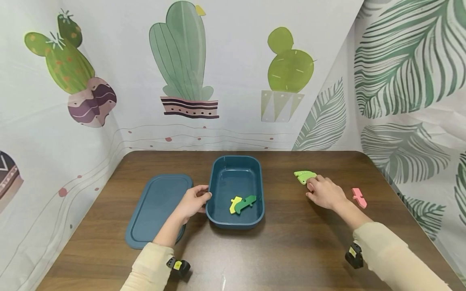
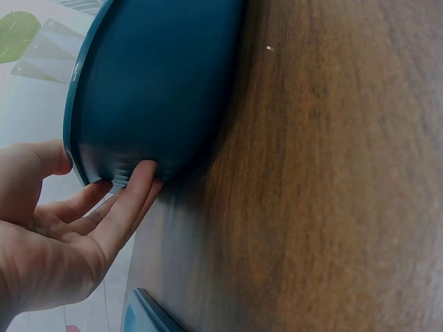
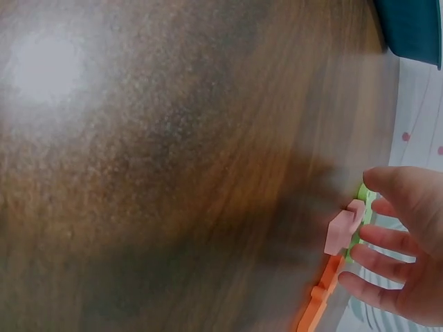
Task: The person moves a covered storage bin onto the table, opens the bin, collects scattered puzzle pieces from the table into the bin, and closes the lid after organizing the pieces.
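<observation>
A: Head view first, what's the right hand [image 1: 325, 193] up to?
B: It's well right of the blue box [image 1: 236, 182], fingertips right at the light green piece [image 1: 302, 176] and hiding its right end. Arm comes in from the box's near right, hand tipped down, fingers bent a bit.
A: And the left hand [image 1: 193, 202]?
B: On the box's left side, got it by the rim. Thumb at the edge, fingers along the outside wall.
A: Other stuff lying around?
B: Dark green piece [image 1: 245, 203] partly over a yellow piece [image 1: 234, 205] inside the box. Lid [image 1: 160, 202] is flat on the worktop [image 1: 291, 250] left of the box, with the left forearm across part of it. Pink piece [image 1: 359, 198] is way right of the box, past the right hand.
A: Left wrist cam?
B: Same grip up close: thumb against the box rim, fingertips on the outer wall.
A: Right wrist cam?
B: Fingers loosely spread, gap between thumb and the rest, holding nothing that I can see. Thumb tip's by the light green piece. A pale pink piece [image 3: 340, 233] partly blocks that one, and an orange-looking piece [image 3: 318, 297] is next to them, all well apart from the box.
</observation>
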{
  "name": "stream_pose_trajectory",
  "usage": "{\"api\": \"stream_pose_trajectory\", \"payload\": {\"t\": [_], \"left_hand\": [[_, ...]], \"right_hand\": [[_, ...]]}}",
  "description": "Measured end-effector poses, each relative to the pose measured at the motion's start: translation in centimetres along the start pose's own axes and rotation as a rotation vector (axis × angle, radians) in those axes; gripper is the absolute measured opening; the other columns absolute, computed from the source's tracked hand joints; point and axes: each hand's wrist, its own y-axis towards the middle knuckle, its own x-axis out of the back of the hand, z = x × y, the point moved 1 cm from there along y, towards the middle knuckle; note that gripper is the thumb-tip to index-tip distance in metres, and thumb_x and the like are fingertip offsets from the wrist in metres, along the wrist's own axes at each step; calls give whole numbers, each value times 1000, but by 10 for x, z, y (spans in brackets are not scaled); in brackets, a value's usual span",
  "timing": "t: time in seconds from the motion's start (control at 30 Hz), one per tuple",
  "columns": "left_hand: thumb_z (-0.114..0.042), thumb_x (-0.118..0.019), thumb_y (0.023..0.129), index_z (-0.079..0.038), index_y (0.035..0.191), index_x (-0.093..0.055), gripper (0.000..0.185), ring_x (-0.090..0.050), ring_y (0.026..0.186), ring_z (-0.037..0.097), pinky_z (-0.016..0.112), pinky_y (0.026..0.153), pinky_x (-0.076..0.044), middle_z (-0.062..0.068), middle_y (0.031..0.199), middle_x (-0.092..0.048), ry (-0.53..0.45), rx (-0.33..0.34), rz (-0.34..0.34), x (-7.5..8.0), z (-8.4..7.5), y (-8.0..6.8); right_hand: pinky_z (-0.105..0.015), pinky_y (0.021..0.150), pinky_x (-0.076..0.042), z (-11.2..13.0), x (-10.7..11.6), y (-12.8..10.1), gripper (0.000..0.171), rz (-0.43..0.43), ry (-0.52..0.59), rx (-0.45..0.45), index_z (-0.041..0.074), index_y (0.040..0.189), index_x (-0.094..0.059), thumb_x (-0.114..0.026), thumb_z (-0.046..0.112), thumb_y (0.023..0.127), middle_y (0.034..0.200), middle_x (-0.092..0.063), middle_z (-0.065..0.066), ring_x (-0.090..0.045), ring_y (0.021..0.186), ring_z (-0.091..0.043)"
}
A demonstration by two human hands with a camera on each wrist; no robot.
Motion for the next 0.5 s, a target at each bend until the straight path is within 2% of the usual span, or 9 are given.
{"api": "stream_pose_trajectory", "payload": {"t": [0.5], "left_hand": [[-11,-54,90,1,128,-48,40,-61,81,21,38,65,-57,18,108,-59,-12,5,-3,1,1,1]], "right_hand": [[-55,58,-50,1,-5,2,35,-13,-20,-67,1,106,-58,-69,18,77,94,-55,-21,-56,83,-41]]}}
